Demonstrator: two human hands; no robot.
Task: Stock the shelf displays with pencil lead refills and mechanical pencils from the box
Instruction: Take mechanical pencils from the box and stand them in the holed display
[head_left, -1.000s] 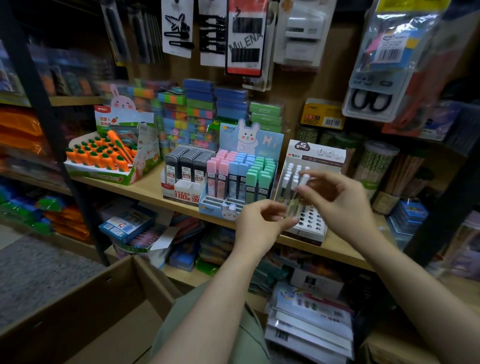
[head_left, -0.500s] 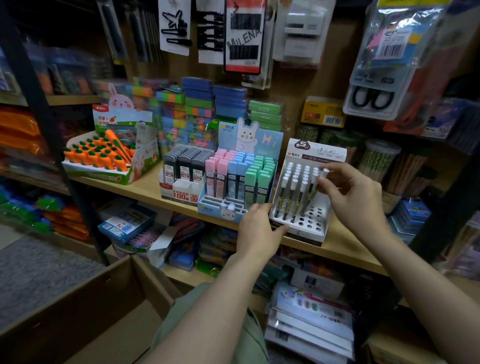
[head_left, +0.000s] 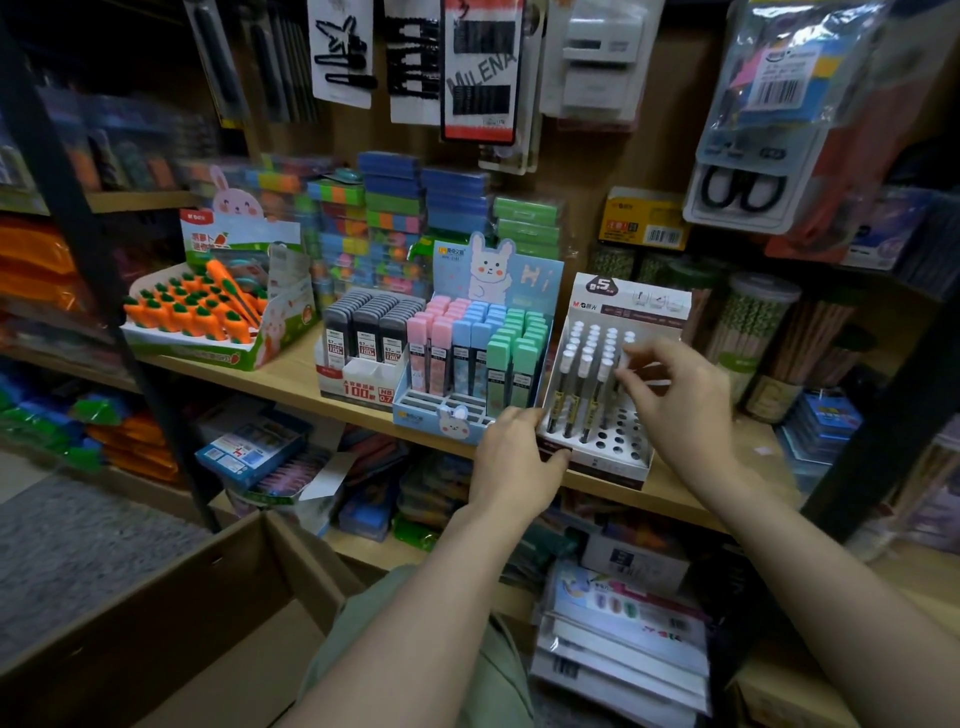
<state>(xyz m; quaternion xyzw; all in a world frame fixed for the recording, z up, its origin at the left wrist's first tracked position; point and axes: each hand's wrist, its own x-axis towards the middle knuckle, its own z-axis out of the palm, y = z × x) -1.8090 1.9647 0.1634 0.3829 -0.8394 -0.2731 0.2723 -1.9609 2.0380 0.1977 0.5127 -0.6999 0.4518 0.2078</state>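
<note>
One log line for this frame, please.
left hand: steadies pencil display stand | right hand: pinches pencil cap | front holes: empty

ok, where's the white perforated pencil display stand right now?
In the head view, the white perforated pencil display stand sits right of centre on the wooden shelf, beside the blue bunny lead-refill display, the left hand gripping its front-left corner.

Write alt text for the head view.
A person's left hand steadies a white pencil display on a wooden shelf while the right hand reaches among its pencils. Lead refill displays stand to its left.
</note>
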